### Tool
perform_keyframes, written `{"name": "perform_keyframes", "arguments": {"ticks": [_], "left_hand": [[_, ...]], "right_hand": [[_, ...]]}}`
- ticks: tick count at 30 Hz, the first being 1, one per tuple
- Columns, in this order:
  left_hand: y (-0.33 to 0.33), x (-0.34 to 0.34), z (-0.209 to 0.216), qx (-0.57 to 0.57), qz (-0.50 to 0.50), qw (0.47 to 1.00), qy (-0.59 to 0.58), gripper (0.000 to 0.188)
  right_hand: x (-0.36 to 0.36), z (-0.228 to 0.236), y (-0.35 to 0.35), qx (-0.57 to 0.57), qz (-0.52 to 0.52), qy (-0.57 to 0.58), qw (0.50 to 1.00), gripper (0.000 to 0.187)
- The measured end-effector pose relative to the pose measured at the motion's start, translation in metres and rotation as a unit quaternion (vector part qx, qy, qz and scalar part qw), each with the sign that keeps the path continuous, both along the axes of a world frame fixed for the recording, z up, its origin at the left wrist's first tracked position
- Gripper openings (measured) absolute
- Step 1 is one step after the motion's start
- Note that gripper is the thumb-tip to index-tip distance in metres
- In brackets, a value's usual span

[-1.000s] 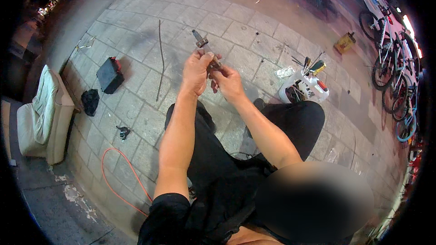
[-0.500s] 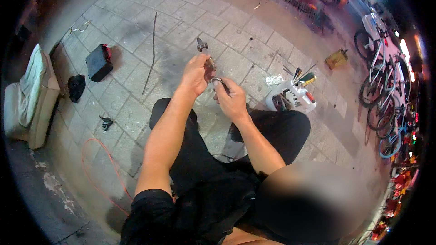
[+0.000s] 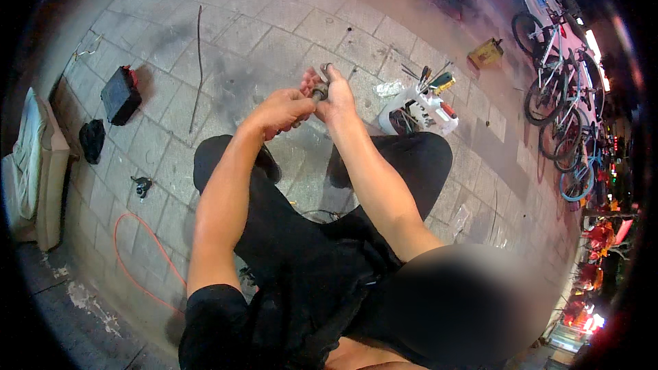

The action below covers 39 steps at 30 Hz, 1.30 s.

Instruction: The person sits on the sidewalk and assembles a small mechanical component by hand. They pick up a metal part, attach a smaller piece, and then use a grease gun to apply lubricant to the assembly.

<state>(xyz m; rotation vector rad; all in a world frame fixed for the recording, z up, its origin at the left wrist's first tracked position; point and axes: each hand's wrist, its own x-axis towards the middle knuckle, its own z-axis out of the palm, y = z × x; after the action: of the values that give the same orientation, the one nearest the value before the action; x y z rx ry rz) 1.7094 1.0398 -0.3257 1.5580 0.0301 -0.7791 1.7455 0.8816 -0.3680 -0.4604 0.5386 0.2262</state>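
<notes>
My left hand [image 3: 279,111] is closed around a dark metal shaft-like part, its fingers wrapped over most of it. The part's stepped metal end [image 3: 319,93] sticks out toward my right hand [image 3: 338,98]. My right fingers curl about that end, and a small metal ring-like piece [image 3: 326,68] shows by the thumb and fingertips. Whether the ring belongs to a longer tool is hidden by the hand. Both hands meet in the air above the paving, in front of my knees.
Right of my hands stands a white cut-open container [image 3: 393,120] holding screwdrivers and other tools, with clear plastic [image 3: 389,89] beside it. A thin rod [image 3: 199,68], black case [image 3: 121,96], black bag [image 3: 91,141], small black part [image 3: 142,186] and orange cord [image 3: 118,247] lie left. Bicycles [image 3: 552,99] stand far right.
The shaft-like part has swung from pointing away from me to pointing at my right hand. My right hand has moved up and now encloses its end. The view has shifted too.
</notes>
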Motion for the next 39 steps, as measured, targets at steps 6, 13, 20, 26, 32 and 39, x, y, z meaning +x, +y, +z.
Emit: {"name": "perform_keyframes", "arguments": {"ticks": [6,13,20,26,32,39], "left_hand": [[0.012,-0.006,0.014,0.019,-0.054,0.998,0.002,0.014],[0.017,0.000,0.007,-0.092,-0.016,0.996,-0.001,0.011],[0.010,-0.001,0.016,-0.119,0.018,0.992,-0.029,0.013],[0.010,-0.002,0.017,-0.143,0.005,0.989,-0.046,0.013],[0.012,-0.004,0.019,-0.139,0.047,0.988,-0.055,0.014],[0.014,-0.007,0.022,-0.176,0.024,0.979,-0.096,0.016]], "right_hand": [[0.015,-0.032,-0.043,-0.143,-0.015,-0.009,0.990,0.027],[-0.007,0.029,-0.077,-0.380,0.153,-0.223,0.885,0.024],[-0.015,0.064,-0.077,-0.482,0.159,-0.236,0.828,0.029],[-0.022,0.072,-0.084,-0.476,0.177,-0.252,0.824,0.031],[-0.032,0.083,-0.076,-0.561,0.171,-0.291,0.756,0.037],[-0.039,0.097,-0.068,-0.421,0.117,-0.343,0.832,0.037]]}}
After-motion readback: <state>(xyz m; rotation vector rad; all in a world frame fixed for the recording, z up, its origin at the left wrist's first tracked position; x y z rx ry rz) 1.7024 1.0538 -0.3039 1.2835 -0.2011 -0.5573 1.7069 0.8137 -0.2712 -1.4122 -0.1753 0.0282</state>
